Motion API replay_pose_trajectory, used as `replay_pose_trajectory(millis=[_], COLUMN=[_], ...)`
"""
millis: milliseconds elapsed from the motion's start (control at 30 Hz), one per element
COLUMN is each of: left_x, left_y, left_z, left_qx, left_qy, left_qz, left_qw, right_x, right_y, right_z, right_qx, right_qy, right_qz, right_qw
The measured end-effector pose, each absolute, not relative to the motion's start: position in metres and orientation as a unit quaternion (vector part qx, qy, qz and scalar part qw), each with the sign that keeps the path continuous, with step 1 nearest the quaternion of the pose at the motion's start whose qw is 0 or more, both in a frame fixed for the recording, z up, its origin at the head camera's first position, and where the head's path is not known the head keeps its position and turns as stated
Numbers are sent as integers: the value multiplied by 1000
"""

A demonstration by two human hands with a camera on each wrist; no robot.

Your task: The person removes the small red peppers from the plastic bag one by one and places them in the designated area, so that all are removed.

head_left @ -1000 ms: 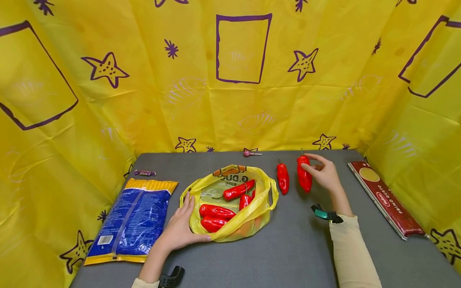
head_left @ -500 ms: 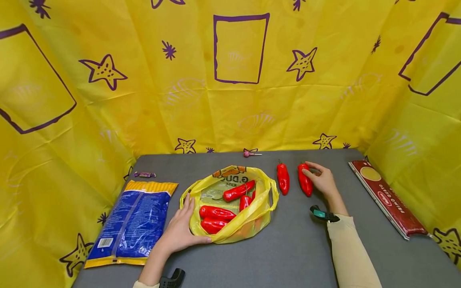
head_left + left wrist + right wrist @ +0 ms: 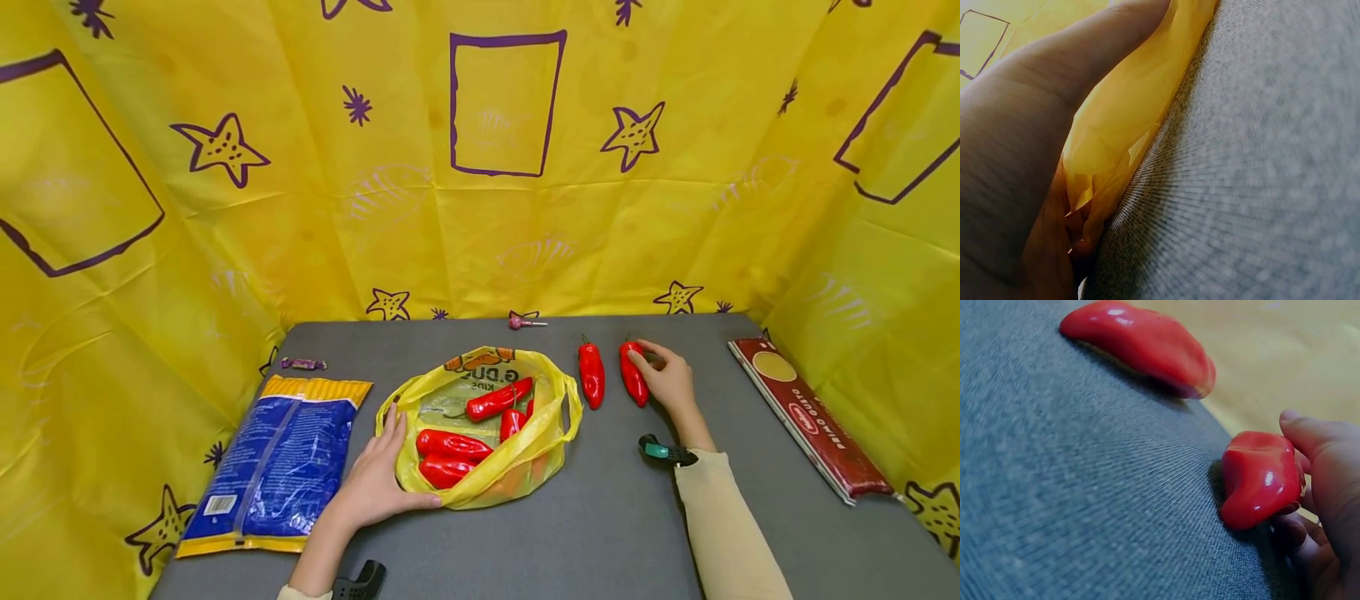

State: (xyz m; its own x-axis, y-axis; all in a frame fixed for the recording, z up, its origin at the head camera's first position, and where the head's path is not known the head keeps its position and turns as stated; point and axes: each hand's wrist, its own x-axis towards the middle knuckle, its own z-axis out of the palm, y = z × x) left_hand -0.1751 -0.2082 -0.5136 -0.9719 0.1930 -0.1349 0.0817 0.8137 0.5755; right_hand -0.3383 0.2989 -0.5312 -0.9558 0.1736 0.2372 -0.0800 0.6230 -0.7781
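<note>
A yellow plastic bag (image 3: 525, 467) stands with its mouth spread on the grey table, several red peppers (image 3: 453, 443) inside it. My left hand (image 3: 378, 475) rests against the bag's left side, thumb along the front and fingers extended along the rim. In the left wrist view the thumb lies against the yellow plastic (image 3: 1129, 119). To the right, my right hand (image 3: 670, 379) holds a red pepper (image 3: 633, 373) between thumb and fingers at the table surface. Another red pepper (image 3: 591, 375) lies just left of it, apart from the hand; both peppers appear in the right wrist view.
A blue and yellow packet (image 3: 281, 467) lies left of the bag, a purple wrapped candy (image 3: 303, 364) behind it. A lollipop (image 3: 525, 321) is at the table's back edge. On the right lies a long dark red packet (image 3: 810, 417). Yellow patterned cloth (image 3: 375, 225) surrounds the table.
My right hand has lowered slightly toward me with the pepper, which now sits lower in view and is turned a little. The left hand and bag stay in place.
</note>
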Motion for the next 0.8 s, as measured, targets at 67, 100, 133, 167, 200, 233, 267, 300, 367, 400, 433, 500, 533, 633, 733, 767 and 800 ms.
replay_pose_trajectory(millis=[67,100,133,167,200,233,267,300,367,400,433,500,533,633,733,767,800], left_x=[-175,-175,-175,-175,-175,-175,-175,-175,-175,-174,-174,-174,-174,-174,-175,-175,-175], left_y=[-208,-207,-207,-207,-207,-207,-207,-207,-207,-207,-207,-207,-207,-208,-208,-208,-208], left_z=[-514,-513,-513,-513,-513,-513,-513,-513,-513,-513,-513,-513,-513,-513,-513,-513,-513], left_qx=[73,74,74,75,75,76,76,75,75,75,75,74,74,74,75,76,76], left_qy=[947,947,947,947,947,947,947,947,947,947,947,947,946,947,947,947,947], left_qz=[297,297,298,299,299,299,299,299,299,299,299,300,301,300,299,299,299], left_qw=[93,93,92,92,91,91,91,91,91,90,90,91,92,93,93,93,93], right_x=[-338,-338,-338,-338,-338,-338,-338,-338,-337,-337,-336,-336,-335,-335,-335,-335,-335], right_y=[300,300,300,300,300,300,300,300,300,300,299,299,299,299,300,300,300], right_z=[-531,-531,-531,-532,-532,-532,-532,-533,-533,-533,-533,-533,-533,-533,-530,-528,-526], right_qx=[-24,-24,-22,-22,-23,-24,-26,-27,-32,-32,-33,-32,-31,-28,-25,-24,-25], right_qy=[-888,-889,-890,-890,-891,-891,-892,-892,-892,-892,-892,-893,-892,-891,-889,-890,-889], right_qz=[433,432,430,428,427,427,426,426,427,427,427,426,427,430,435,435,436], right_qw=[150,152,154,154,154,153,151,149,146,145,144,143,143,141,137,137,139])
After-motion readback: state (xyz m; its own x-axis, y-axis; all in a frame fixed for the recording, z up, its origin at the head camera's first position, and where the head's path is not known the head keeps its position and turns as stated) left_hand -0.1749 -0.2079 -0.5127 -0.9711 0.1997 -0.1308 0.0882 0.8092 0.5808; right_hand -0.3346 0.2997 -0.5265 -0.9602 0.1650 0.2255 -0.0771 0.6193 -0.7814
